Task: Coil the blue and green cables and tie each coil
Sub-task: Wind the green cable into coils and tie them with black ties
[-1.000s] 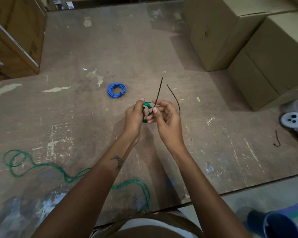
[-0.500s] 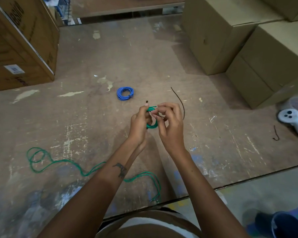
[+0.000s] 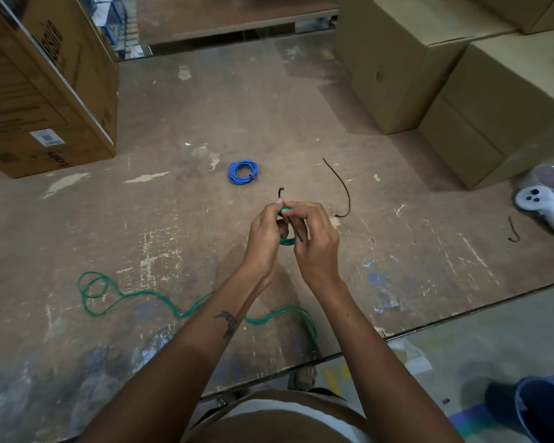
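Holding the small green coil [image 3: 287, 240] above the table [image 3: 179, 225], the left hand [image 3: 264, 236] pinches it while the right hand [image 3: 314, 243] grips the dark tie [image 3: 280, 192]; cinching should stay snug, the blue coil [image 3: 243, 172] lying beyond.

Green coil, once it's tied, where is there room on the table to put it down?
Bare wood lies between the blue coil and the big printed box, and left of the hands above the loose green cable. The right side is crowded: a black tie, white controller, plain boxes.
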The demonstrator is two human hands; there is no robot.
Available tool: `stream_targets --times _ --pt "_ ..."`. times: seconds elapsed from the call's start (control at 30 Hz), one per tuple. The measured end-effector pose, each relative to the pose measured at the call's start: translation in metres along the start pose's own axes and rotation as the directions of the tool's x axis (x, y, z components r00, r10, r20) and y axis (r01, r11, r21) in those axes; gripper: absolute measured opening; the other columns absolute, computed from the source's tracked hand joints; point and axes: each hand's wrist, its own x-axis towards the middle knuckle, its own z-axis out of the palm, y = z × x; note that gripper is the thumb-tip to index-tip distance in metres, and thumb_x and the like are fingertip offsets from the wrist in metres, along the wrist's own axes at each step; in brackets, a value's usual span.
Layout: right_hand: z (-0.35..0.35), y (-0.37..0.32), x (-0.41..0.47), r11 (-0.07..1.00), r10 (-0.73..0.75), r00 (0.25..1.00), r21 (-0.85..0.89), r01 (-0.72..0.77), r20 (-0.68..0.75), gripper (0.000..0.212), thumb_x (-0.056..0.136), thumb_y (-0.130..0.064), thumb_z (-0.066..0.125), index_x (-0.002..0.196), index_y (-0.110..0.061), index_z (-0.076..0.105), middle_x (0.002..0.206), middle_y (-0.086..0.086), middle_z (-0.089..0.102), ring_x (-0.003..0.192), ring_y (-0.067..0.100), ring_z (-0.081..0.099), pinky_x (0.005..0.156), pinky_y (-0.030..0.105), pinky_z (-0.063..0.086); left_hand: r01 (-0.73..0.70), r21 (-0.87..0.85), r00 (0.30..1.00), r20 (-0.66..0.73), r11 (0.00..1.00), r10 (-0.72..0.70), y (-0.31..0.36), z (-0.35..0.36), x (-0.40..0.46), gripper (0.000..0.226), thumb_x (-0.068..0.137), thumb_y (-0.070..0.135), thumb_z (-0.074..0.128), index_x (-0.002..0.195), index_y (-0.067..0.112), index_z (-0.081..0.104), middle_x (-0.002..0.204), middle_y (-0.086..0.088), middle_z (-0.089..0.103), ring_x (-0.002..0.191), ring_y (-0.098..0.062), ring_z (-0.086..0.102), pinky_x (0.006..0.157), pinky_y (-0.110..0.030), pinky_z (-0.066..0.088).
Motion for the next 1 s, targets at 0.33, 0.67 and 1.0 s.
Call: stream_targets --times 0.33,0.67,1.0 --pt "0.010 -0.020 -0.010 0.997 0.069 0.998 0.022 -0.069 -0.002 0.012 0.101 0.003 0.065 0.109 -0.003 0.071 0.113 0.003 0.074 0.108 0.016 0.070 0.093 0.032 0.055 -0.214 0.196 0.969 -0.080 0.957 0.234 -0.005 -0.018 -0.007 0.019 0.099 0.034 0.048 0.083 0.028 0.056 0.071 0.007 0.054 0.068 -0.017 0.048 0.066 -0.044 0.042" --pt "0.010 -0.058 -0.014 0.788 0.472 0.881 0.437 -0.434 0.024 0.012 0.108 -0.014 0.060 0.105 -0.010 0.070 0.101 0.010 0.076 0.100 0.033 0.071 0.090 0.044 0.055 -0.272 0.295 0.948 -0.081 0.916 0.308 0.000 -0.034 -0.017 0.026 0.106 0.033 0.049 0.082 0.026 0.057 0.081 -0.006 0.065 0.070 -0.021 0.053 0.068 -0.042 0.042" --pt "0.001 -0.066 0.002 0.668 0.616 0.778 0.442 -0.599 0.123 0.024 0.103 -0.014 0.068 0.124 -0.020 0.076 0.098 -0.002 0.076 0.063 0.019 0.066 0.051 0.028 0.047 -0.355 0.443 0.905 -0.059 0.823 0.422 -0.006 -0.050 -0.030 0.020 0.108 0.031 0.053 0.092 0.022 0.059 0.076 0.001 0.064 0.066 -0.010 0.056 0.064 -0.034 0.042"
